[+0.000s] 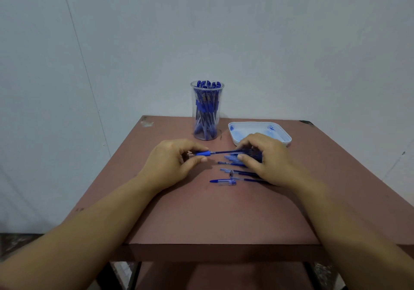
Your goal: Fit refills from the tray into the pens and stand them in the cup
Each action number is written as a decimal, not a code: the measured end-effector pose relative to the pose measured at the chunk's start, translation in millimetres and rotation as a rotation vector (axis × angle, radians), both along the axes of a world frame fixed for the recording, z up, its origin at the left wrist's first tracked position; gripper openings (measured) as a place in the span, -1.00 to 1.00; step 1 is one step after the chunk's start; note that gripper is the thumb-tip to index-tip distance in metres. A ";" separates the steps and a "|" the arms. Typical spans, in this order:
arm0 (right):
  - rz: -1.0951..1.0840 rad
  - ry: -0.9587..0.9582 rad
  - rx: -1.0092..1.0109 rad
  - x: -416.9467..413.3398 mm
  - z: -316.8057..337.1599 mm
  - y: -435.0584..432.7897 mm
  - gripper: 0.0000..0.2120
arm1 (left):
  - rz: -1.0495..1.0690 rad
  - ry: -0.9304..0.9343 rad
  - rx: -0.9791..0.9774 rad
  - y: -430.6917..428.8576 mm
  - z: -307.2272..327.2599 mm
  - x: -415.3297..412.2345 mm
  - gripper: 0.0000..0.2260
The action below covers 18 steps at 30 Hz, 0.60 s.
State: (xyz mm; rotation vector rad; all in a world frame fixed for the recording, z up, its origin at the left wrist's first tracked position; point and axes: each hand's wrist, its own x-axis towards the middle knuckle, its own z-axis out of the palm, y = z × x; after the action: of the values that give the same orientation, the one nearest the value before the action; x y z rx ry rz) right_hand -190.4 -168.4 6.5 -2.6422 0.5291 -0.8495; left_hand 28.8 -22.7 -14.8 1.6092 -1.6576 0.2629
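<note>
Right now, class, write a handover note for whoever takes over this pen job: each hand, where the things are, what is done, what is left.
The left hand pinches the blue grip end of a pen; the right hand appears to grip its other end, above the loose pens on the table.
The cup holds many standing pens: done.
The tray looks empty, ink-stained.
Still to do: finish this pen, then the loose pens, all into the cup.
</note>
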 end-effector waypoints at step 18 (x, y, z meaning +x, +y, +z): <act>0.099 -0.019 0.058 13.4 -4.2 16.2 -0.83 | -0.043 0.009 0.004 -2.1 -4.1 -2.8 -0.74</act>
State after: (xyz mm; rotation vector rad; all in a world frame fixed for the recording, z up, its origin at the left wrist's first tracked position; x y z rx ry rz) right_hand -177.0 -152.3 2.4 -2.5810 0.4085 -0.8163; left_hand 26.0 -24.8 -18.9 1.5737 -1.6844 0.2306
